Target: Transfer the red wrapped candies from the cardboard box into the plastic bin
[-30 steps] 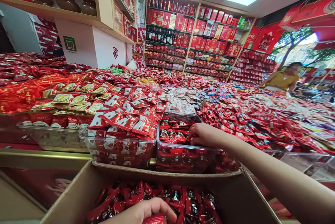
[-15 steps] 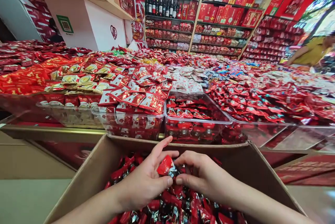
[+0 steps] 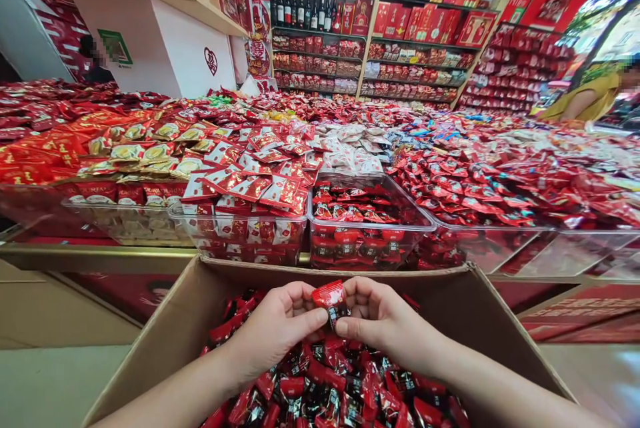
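A small red and black wrapped candy (image 3: 332, 300) is held upright between both hands, above the open cardboard box (image 3: 165, 328). My left hand (image 3: 283, 321) pinches its left side with thumb and fingers. From the right, my right hand (image 3: 380, 318) grips the other side, fingers curled behind. Beneath them, the box holds many loose candies (image 3: 320, 385) in the same red and black wrappers. Just beyond the box's far edge stands a clear plastic bin (image 3: 370, 228), partly filled with similar candies in rows.
Left of that bin, another clear bin (image 3: 240, 221) is heaped with red and white packets. More heaped sweets (image 3: 465, 181) spread to the right. Shelves with bottles (image 3: 303, 11) and gift boxes rise behind. A person in a yellow top (image 3: 580, 101) is at the far right.
My left fingers have closed in on the candy, having been spread before. The candy has turned more upright and risen slightly. The view has shifted a little.
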